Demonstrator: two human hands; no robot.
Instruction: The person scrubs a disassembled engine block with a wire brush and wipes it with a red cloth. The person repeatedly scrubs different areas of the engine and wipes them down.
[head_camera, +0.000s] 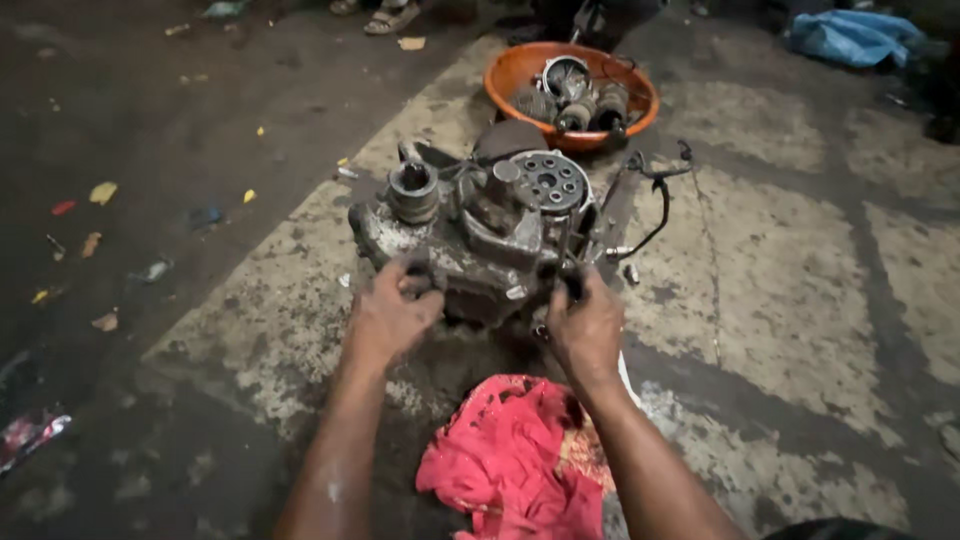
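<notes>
We are gripping the engine block (480, 235) at its near edge, left hand (388, 318) on the left, right hand (585, 328) on the right. A rag (520, 455) is lying nearer, between our forearms. A basin (510, 70) holding parts (575, 95) is sitting just beyond the engine block.

I see both hands, left (388, 318) and right (585, 330), pressed against the engine's (480, 235) near side; no gap there. Red rag (520, 455) lies between my forearms. Orange basin (520, 70) of parts sits close behind the engine. Cable (655, 215) loops off its right. Bare floor (800, 290) lies open right; left floor is also open, with litter.
</notes>
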